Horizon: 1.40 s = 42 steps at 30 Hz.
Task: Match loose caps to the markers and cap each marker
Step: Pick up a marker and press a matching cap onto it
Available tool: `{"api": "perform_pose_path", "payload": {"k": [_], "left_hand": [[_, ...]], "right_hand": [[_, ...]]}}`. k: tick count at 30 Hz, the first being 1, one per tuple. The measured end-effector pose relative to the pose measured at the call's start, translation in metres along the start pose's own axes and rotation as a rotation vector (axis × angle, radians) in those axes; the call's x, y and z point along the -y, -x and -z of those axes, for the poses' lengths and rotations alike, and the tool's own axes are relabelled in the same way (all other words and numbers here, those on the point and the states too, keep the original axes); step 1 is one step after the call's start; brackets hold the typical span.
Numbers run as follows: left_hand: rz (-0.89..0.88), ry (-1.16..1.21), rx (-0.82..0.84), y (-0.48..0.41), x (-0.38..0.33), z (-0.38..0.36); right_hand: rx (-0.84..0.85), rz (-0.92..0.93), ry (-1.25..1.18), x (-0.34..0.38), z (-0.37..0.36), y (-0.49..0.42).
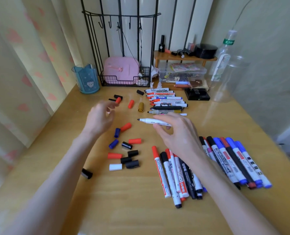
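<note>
My right hand [176,133] grips an uncapped white marker [150,121] with a black tip pointing left, held just above the desk. My left hand [101,118] hovers blurred over the loose caps, fingers loosely curled and holding nothing. Near it lie a red cap [118,100] and black caps [118,96]. Several loose red, blue, black and white caps [123,150] are scattered below the left hand. A gold cap [140,107] and a red cap [131,103] lie further back. Several uncapped markers [166,102] lie in a row behind. Capped markers [208,167] are piled at the right.
A blue cup [87,78] stands at the back left beside a wire rack [125,82] holding a pink case. A clear box [181,73], a wooden shelf [183,56], a black box [197,94] and a clear bottle [225,65] crowd the back right. One black cap [87,173] lies alone at the left.
</note>
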<state>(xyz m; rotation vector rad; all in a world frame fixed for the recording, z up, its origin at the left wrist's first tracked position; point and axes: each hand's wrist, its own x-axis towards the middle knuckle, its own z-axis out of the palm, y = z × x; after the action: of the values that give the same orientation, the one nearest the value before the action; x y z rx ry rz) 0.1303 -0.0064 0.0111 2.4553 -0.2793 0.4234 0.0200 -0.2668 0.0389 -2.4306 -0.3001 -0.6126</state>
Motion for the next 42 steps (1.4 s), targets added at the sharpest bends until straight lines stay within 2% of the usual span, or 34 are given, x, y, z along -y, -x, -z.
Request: {"api": "perform_pose_path", "payload": {"k": [3, 6, 10, 14, 17, 20, 24, 27, 33, 42], "left_hand": [[0.122, -0.073, -0.027, -0.039, 0.015, -0.008], [0.202, -0.158, 0.048, -0.071, 0.026, -0.017], [0.196, -0.258, 0.144, -0.093, 0.040, -0.027], [0.175, -0.318, 0.140, -0.096, 0.047, -0.027], [0.222, -0.227, 0.102, -0.084, 0.039, -0.017], [0.107, -0.068, 0.073, -0.053, 0.025, 0.001], [-0.098, 0.271, 0.237, 0.005, -0.008, 0.026], [-0.122, 0.408, 0.288, 0.048, -0.032, 0.034], [-0.096, 0.492, 0.249, 0.101, -0.049, 0.037], [-0.086, 0.498, 0.235, 0.117, -0.048, 0.032]], "right_hand": [[0.011, 0.006, -0.008, -0.001, -0.004, -0.010], [0.029, 0.004, -0.010, -0.003, -0.008, -0.017], [0.037, -0.022, -0.018, -0.011, -0.011, -0.020], [0.040, -0.049, -0.027, -0.018, -0.013, -0.020], [0.046, -0.076, -0.025, -0.020, -0.012, -0.017], [0.042, -0.092, -0.075, -0.018, -0.008, -0.014], [0.041, -0.084, -0.149, -0.008, 0.000, -0.003], [0.042, -0.068, -0.190, -0.002, 0.010, 0.010], [0.101, -0.042, -0.251, 0.002, 0.026, 0.042], [0.084, 0.062, -0.210, 0.009, 0.018, 0.053]]}}
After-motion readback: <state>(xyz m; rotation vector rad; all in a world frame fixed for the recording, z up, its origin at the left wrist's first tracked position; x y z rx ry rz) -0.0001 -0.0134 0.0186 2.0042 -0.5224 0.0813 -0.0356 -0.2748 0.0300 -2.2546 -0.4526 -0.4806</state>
